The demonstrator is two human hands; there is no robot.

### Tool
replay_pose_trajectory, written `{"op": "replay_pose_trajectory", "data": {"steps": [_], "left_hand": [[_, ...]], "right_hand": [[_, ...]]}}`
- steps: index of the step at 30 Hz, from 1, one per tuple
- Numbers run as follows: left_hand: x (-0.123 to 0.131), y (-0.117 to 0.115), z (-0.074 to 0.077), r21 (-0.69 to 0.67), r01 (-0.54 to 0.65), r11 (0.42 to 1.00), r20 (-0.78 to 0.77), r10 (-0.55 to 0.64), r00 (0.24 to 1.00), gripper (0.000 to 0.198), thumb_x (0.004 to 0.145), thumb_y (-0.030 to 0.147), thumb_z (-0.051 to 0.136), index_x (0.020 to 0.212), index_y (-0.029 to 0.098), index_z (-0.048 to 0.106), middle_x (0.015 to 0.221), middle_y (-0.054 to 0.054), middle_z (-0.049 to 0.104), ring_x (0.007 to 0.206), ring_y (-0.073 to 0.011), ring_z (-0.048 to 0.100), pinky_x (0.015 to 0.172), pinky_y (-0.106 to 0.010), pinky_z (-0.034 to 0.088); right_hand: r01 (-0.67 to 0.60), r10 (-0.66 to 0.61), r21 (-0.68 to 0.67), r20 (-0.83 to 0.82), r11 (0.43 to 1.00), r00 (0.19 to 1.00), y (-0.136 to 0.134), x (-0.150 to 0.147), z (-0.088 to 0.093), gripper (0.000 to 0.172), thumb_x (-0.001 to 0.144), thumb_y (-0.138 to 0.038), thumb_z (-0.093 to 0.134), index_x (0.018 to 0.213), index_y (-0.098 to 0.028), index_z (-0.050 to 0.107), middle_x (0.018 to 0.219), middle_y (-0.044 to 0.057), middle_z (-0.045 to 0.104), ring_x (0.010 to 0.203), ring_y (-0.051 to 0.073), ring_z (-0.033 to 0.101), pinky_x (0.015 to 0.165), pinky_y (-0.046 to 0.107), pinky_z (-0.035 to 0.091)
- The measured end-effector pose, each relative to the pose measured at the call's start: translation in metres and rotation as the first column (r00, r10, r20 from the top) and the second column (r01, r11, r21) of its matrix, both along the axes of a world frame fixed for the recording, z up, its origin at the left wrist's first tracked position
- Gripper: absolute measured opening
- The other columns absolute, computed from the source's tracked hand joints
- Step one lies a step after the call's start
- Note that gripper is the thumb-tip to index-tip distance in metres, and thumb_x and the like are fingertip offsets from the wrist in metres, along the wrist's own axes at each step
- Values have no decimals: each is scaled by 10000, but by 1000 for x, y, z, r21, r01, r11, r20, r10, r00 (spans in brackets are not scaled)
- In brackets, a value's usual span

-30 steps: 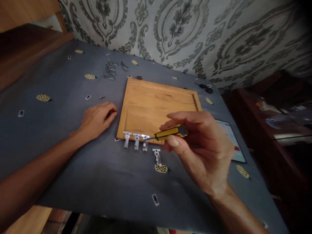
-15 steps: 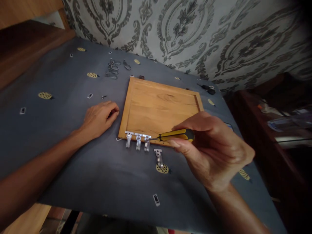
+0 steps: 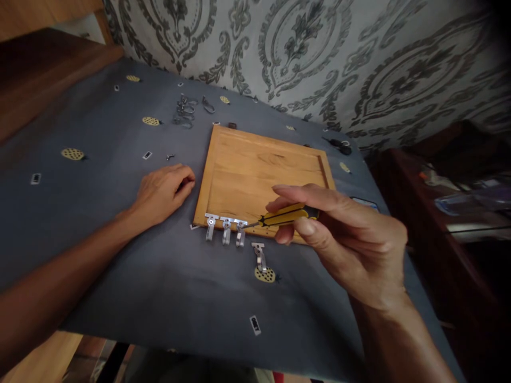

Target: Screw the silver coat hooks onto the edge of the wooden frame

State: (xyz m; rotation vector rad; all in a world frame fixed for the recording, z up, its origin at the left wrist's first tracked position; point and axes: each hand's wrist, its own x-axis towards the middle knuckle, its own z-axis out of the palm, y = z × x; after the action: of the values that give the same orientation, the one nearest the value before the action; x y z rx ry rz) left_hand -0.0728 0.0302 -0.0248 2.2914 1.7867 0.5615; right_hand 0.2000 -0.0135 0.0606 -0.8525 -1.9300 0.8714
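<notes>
Fingers of my right hand (image 3: 355, 239) have loosened since before, lightly holding the yellow-and-black screwdriver (image 3: 285, 215). Its tip is at the third shiny metal clip (image 3: 240, 237) on the square brown wooden board (image 3: 255, 173). I should keep it steady, turning gently. It points left, long side-to-side, handle slightly higher. My left hand (image 3: 163, 191) curls; I can't tell what's inside.

Worn on a person's head, a single camera looks forward and down over a blue-grey, pineapple-printed table covering (image 3: 131, 298), close enough that the bare right hand (image 3: 355, 236) looms large before a framed rectangular panel of golden wood (image 3: 259, 170); a grey-and-white scroll-patterned wall (image 3: 303, 37) rises behind, its base sloping rightward
</notes>
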Motion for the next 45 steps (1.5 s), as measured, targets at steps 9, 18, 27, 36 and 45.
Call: {"op": "replay_pose_trajectory", "data": {"steps": [9, 18, 27, 36, 45], "left_hand": [[1, 0, 0, -10, -9, 1000, -7, 9, 1000, 138, 937, 248, 498, 944, 198, 626, 915, -41, 671, 778, -196, 586, 654, -315, 352], [1, 0, 1, 1, 4, 1000, -14, -4, 1000, 159, 938, 250, 480, 947, 199, 630, 909, -48, 665, 807, -217, 597, 648, -326, 353], [1, 0, 1, -9, 2, 1000, -20, -2, 1000, 154, 937, 254, 483, 944, 202, 628, 916, -46, 668, 814, -215, 604, 659, -330, 378], [1, -1, 3, -8, 0, 1000, -32, 0, 999, 149, 936, 241, 482, 938, 203, 626, 910, -45, 672, 795, -209, 604, 661, -330, 389], [2, 0, 4, -18, -1, 1000, -45, 0, 999, 137, 939, 244, 496, 947, 209, 629, 928, -45, 684, 824, -220, 620, 657, -328, 394]], "right_hand": [[169, -166, 126, -36, 978, 986, 0, -6, -4, 112, 797, -269, 821, 876, -250, 744, 845, 12, 737, 670, 141, 677, 407, 207, 495], [33, -36, -81, -34, 996, 999, -2, 0, 2, 310, 891, -254, 728, 1197, -301, 718, 999, 14, 744, 730, 134, 718, 566, 238, 617], [128, -128, 21, 0, 992, 992, -2, -4, 1, 218, 856, -174, 760, 1045, -282, 774, 926, -19, 767, 525, 67, 647, 511, 198, 572], [326, -383, 299, 157, 897, 910, -9, -11, -2, 62, 841, -277, 777, 851, -261, 718, 738, -17, 710, 489, 115, 584, 488, 279, 484], [338, -418, 353, 180, 873, 890, -14, -16, -3, 60, 877, -253, 741, 888, -262, 683, 715, -26, 679, 516, 122, 615, 542, 295, 494]]}}
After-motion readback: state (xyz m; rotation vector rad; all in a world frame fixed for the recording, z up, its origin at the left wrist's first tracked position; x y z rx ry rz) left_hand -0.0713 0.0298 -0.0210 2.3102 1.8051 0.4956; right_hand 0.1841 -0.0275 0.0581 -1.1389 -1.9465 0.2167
